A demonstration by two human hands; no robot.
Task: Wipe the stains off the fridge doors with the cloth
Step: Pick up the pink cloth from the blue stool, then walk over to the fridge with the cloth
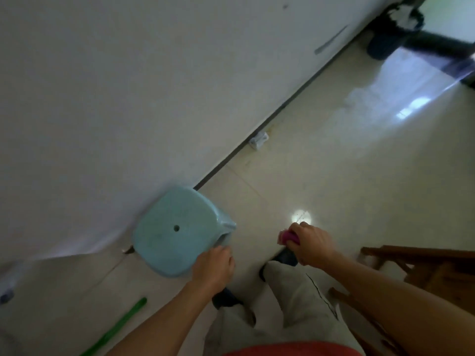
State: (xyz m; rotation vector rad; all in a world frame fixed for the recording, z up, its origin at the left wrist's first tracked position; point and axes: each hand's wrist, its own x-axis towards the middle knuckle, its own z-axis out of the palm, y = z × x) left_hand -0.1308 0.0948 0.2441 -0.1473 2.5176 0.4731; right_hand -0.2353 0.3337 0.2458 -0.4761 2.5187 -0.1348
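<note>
A large white surface, seemingly the fridge door (123, 86), fills the upper left, with a dark smear (330, 41) and a small dark spot (285, 6) near its top right. My right hand (312, 244) grips a bunched pink cloth (288, 237) above the floor, away from the white surface. My left hand (214, 268) holds the near edge of a light blue plastic stool (177, 229), fingers curled over its rim. The stool stands on the floor against the base of the white surface.
Glossy cream floor tiles (334, 163) stretch to the right. A small white bracket (259, 140) sits at the base line. A dark bin (393, 34) stands at top right, a wooden chair (424, 268) at right, a green stick (115, 327) at lower left. My legs and dark shoes are below.
</note>
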